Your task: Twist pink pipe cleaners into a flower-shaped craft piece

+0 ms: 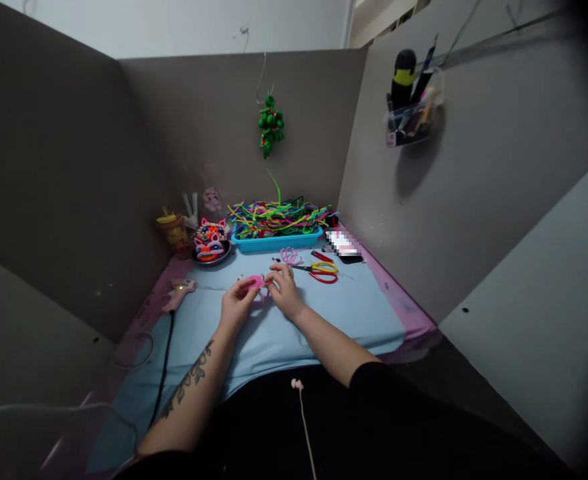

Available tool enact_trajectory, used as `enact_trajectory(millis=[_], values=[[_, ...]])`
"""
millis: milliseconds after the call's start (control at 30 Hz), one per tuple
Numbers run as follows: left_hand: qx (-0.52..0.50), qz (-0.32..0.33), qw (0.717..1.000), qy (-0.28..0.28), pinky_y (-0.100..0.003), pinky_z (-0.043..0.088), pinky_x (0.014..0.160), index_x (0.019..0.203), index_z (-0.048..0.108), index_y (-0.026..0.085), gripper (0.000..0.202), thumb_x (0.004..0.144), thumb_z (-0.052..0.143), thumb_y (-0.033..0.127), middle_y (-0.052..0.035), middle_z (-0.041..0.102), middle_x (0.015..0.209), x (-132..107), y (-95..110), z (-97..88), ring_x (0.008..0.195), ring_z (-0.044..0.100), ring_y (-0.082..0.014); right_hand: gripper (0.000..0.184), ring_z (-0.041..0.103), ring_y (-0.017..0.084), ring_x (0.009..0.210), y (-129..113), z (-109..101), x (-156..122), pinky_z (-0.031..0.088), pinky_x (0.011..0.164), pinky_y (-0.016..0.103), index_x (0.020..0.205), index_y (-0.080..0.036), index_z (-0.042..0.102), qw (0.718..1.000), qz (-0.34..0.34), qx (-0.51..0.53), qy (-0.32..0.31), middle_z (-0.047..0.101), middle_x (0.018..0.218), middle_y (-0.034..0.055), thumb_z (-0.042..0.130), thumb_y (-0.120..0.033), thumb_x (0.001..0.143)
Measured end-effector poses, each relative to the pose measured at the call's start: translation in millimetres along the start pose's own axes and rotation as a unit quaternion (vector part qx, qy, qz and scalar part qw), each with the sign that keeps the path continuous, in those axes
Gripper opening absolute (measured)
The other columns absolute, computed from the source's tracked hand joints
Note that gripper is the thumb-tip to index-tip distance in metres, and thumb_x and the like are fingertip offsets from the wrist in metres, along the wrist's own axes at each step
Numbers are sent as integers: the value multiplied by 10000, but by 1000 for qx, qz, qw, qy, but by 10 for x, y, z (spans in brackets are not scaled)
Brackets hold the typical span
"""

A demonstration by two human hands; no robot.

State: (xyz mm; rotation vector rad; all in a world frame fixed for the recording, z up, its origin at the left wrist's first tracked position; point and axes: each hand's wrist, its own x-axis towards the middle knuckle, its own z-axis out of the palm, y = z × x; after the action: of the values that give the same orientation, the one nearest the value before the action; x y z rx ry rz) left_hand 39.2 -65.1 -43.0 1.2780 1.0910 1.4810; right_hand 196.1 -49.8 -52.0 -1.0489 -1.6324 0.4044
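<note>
A small bright pink piece (257, 282), apparently bent from pipe cleaner, is held up over the blue cloth. My left hand (236, 305) pinches its left side between thumb and fingers. At its right edge, the thumb and fingertips of my right hand (286, 293) close on it, the other fingers curled; the exact grip is partly hidden. Just beyond my hands lies a looped pink pipe-cleaner shape (291, 256). Scissors with red handles (326, 277) and a yellow-handled tool (324, 268) lie to the right of it.
A blue tray (277, 243) heaped with coloured pipe cleaners (284, 217) stands at the back. Left are a bowl (219, 259) of cat-eared figures, a cup (174, 233) and a corded pink glue gun (180, 295). A phone (347, 247) lies right. Grey partitions (199, 133) enclose the table.
</note>
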Motion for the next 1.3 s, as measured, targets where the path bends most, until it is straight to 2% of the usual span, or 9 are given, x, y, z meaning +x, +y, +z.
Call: enact_trajectory(millis=[233, 367, 600, 733, 967, 1133, 1300], values=[[19, 16, 1000, -12, -319, 561, 664, 881, 750, 170, 368, 635, 841, 428, -73, 768, 831, -17, 2, 4, 705, 684, -183, 60, 499, 250, 1213, 101, 39, 18, 359, 1095, 428, 782, -220, 689, 991, 91, 97, -9, 536, 1216, 85, 696, -279, 790], [25, 24, 999, -21, -326, 562, 685, 877, 747, 169, 351, 635, 842, 405, -72, 766, 823, -16, 6, 3, 707, 683, -185, 156, 542, 258, 1195, 186, 87, 37, 441, 991, 406, 771, -204, 706, 975, 147, 160, -45, 549, 1294, 99, 716, -359, 758], [26, 37, 998, -34, -312, 545, 707, 856, 746, 173, 321, 626, 846, 374, -59, 754, 807, -4, -39, 7, 705, 673, -173, 310, 587, 286, 1183, 223, 161, 51, 460, 967, 414, 658, -173, 672, 954, 190, 223, -60, 599, 1290, 144, 703, -465, 755], [21, 34, 999, -34, -300, 533, 682, 876, 740, 170, 334, 642, 841, 385, -58, 746, 819, 4, -47, -14, 708, 666, -171, 285, 588, 277, 1162, 220, 169, 39, 440, 992, 415, 662, -179, 681, 960, 186, 207, -40, 619, 1220, 129, 726, -452, 732], [-3, 21, 1000, -23, -306, 535, 674, 897, 724, 186, 365, 641, 851, 414, -44, 736, 822, 11, -14, -15, 706, 661, -164, 194, 572, 225, 1013, 80, 105, 13, 441, 959, 380, 877, -232, 681, 981, 133, 135, 51, 645, 1010, 46, 743, -343, 730], [-15, 17, 1000, -22, -307, 546, 683, 900, 726, 185, 385, 628, 860, 423, -52, 745, 844, 7, -4, 1, 733, 669, -169, 36, 603, 215, 923, -19, 66, 9, 433, 934, 368, 770, -234, 701, 989, 86, 115, 47, 694, 867, 35, 710, -266, 782], [-17, 15, 1000, -18, -305, 547, 682, 907, 722, 175, 399, 630, 857, 428, -51, 744, 835, 7, -13, -1, 725, 666, -168, 132, 615, 212, 906, -10, 81, 10, 435, 924, 365, 685, -232, 693, 992, 67, 107, 15, 705, 808, 30, 670, -229, 815]])
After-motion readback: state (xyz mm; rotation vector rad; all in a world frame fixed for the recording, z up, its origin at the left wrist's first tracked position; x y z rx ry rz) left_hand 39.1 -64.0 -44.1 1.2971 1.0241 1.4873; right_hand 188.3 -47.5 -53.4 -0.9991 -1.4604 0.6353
